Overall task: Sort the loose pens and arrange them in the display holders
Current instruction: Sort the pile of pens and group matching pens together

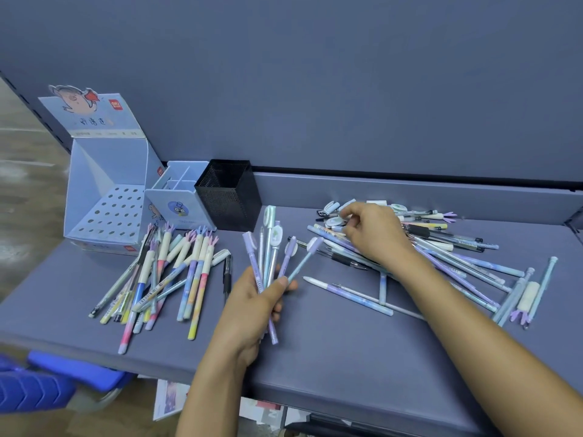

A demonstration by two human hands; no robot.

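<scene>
Front shelf (331, 357): bare, open passage.
Left: sorted pens (164, 279).
Right: loose pen pile (441, 253).
Back left: holders (228, 193).

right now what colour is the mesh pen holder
The mesh pen holder is black; head view.

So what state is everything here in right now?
Left hand: gripping a fan of pens.
Right hand: fingers down in the loose pile, grip unclear.
Left pile: lying flat, loose.
Hole box: open, holes unfilled.
Divided holder: no pens showing.
Mesh holder: no pens showing.
</scene>
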